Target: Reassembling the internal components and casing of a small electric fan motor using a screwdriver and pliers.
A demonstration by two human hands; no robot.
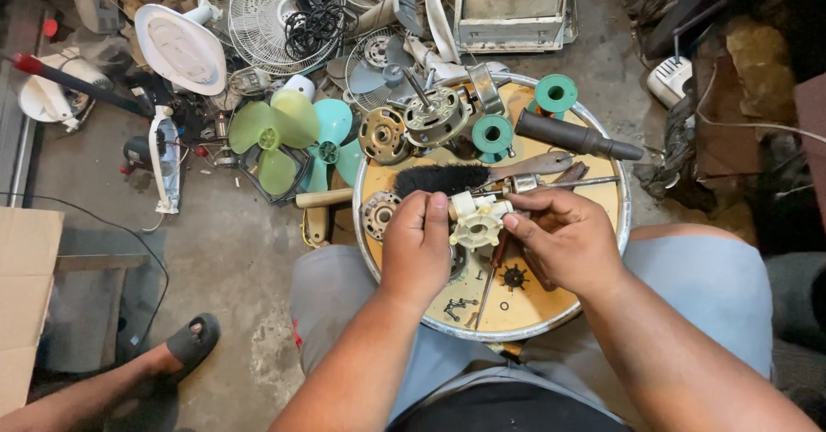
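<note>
1. My left hand [418,244] is closed on the left side of a small white plastic fan part [476,220], thumb up against its edge.
2. My right hand [564,241] pinches the same part from the right with fingertips and thumb, so both hands grip it between them.
3. The part sits just above the middle of a round yellow tray [602,195] with a metal rim, which rests on my knees.
4. A black brush [441,178] with a wooden handle lies on the tray just beyond my hands, bristles toward the left edge.
5. Near the far edge of the tray are a fan motor [436,115], two green spools [556,93] and a dark cylindrical handle [575,137].
6. Small screws [459,306] lie near the tray's near edge, and a black toothed wheel [514,277] lies under my right hand.
7. On the floor, left of the tray, lie green fan blades [274,132] and a wire fan guard [274,6].
8. Another person's foot in a dark sandal [191,341] is at the lower left.
</note>
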